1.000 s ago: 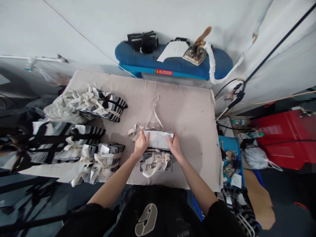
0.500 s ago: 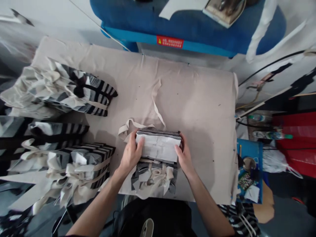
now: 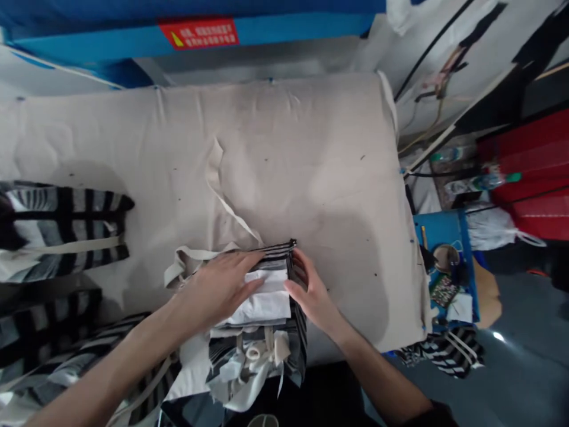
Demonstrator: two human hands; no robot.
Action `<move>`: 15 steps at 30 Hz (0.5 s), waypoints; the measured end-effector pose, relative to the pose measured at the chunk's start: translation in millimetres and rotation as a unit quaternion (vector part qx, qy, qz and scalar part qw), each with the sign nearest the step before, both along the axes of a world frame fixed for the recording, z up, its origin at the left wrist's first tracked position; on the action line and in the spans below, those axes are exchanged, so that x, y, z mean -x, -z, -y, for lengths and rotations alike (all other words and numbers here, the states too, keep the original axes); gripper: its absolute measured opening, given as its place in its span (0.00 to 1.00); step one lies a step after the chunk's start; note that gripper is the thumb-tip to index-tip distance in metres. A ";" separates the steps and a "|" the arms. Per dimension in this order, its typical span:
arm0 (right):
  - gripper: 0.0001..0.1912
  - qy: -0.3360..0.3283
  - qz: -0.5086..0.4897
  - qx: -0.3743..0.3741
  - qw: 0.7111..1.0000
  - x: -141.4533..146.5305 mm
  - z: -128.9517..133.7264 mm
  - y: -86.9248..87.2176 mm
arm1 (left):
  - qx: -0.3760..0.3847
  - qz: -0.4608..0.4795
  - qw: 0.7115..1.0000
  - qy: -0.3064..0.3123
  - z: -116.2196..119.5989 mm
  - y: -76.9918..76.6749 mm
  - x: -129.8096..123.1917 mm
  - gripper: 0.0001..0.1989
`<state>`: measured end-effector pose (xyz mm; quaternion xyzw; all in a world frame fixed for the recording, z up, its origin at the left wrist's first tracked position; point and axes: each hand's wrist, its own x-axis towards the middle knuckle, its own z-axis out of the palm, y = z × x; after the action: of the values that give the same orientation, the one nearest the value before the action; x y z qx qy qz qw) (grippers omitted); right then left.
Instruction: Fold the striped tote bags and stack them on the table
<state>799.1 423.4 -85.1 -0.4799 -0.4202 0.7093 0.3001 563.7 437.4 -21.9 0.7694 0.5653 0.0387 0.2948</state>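
Note:
A folded stack of black, grey and white striped cloth (image 3: pixel 297 323) lies at the table's front edge, with a white piece (image 3: pixel 267 303) on top. Across the upper left of the stack lies my left hand (image 3: pixel 226 281), palm down, its fingers extended. My right hand (image 3: pixel 310 289) grips the stack's right side, thumb on the white piece and fingers at the outer edge. Knotted cream ties (image 3: pixel 258 362) sit at the near end. A loose cream strap (image 3: pixel 222 198) runs from the stack's far side over the table.
The table (image 3: pixel 338 154) has a cream cover. More striped bundles (image 3: pixel 71 219) lie at the left. Behind is a blue board (image 3: pixel 275 28) with a red label (image 3: pixel 200 32). A blue tray (image 3: pixel 444 225) with small items stands right, near plastic bottles (image 3: pixel 475 182).
The view has shifted right and closer. My left hand has moved from the stack's left side onto its top. My right hand stays at the right side.

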 end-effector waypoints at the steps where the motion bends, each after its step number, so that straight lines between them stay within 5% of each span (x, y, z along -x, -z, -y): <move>1: 0.40 -0.002 0.001 0.004 1.000 -0.7 -0.5 -0.5 | 0.003 -0.003 1.000 0.010 -2.7 3.3 -1.6 0.25; 15: 0.38 -0.024 -0.023 0.073 0.997 -18.7 -1.4 -23.5 | 0.064 0.002 0.998 0.016 -8.8 8.0 2.9 0.24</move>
<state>817.8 424.8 -61.6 -0.4744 -0.3714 0.7557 0.2566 560.8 446.1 -29.9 0.7577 0.5537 -0.0013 0.3452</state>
